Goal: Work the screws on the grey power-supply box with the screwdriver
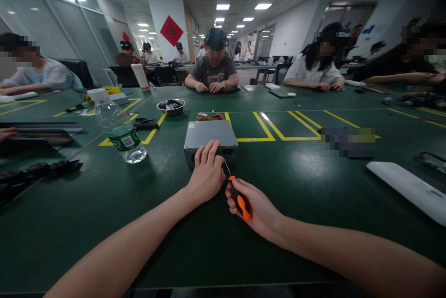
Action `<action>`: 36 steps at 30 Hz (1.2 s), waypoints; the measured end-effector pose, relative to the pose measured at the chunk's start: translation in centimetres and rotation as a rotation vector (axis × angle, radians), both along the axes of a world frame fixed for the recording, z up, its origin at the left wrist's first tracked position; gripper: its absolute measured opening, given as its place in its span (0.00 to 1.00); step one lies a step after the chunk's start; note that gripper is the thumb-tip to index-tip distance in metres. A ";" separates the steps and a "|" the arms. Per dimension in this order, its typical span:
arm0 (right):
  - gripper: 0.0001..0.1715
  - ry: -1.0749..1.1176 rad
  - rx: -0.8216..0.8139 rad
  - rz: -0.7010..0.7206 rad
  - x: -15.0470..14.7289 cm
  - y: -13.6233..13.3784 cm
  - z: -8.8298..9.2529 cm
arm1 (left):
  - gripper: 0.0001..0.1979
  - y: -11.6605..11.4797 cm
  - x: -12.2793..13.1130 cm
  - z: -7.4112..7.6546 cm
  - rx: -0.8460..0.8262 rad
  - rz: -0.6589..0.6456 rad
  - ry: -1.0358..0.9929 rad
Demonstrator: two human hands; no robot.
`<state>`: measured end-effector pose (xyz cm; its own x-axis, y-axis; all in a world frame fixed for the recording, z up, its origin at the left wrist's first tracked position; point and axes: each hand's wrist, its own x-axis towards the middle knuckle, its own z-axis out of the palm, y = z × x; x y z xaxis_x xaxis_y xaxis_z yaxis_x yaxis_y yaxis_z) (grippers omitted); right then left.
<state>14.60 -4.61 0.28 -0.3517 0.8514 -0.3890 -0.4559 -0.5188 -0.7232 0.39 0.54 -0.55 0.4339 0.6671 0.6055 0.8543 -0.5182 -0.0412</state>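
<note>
A grey metal computer power supply [211, 133] sits on the green table straight in front of me, its bundle of coloured wires [211, 116] at the far side. My left hand [207, 175] grips its near top edge, fingers over the top and near face. In my right hand [259, 207] is an orange and black screwdriver [243, 204], closed around by the fingers. The thin shaft points up and left to the power supply's near face, beside my left fingers. Whether the tip touches a screw is hidden.
A water bottle [125, 138] with a green label stands to the left. Behind it are a metal bowl [170, 106] of dark parts and a black tool [146, 126]. A long white object [407, 189] lies at the right. Across the table sits a person [214, 68].
</note>
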 end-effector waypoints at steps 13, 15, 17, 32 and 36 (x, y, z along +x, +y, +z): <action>0.04 -0.056 -0.039 -0.020 0.0 0.1 0.6 | 0.22 2.3 -1.8 0.6 0.051 -0.073 -0.012; 0.05 -0.049 -0.030 -0.019 0.1 -0.1 0.6 | 0.21 2.3 -1.8 0.6 0.052 -0.063 -0.012; 0.09 -0.041 -0.027 -0.005 0.1 -0.2 0.6 | 0.20 2.3 -1.8 0.5 0.056 -0.040 -0.018; 0.07 0.012 -0.036 -0.007 -0.2 0.0 0.0 | 0.14 2.6 -1.0 0.7 0.018 0.064 -0.183; 0.15 -0.017 -0.066 0.043 -0.3 -0.1 0.6 | 0.13 2.7 -0.9 0.7 0.030 0.077 -0.183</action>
<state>14.32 -4.73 0.90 -0.3803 0.8082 -0.4497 -0.4205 -0.5842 -0.6942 -0.49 3.24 0.17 0.2627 0.6750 0.6895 0.8861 -0.4515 0.1043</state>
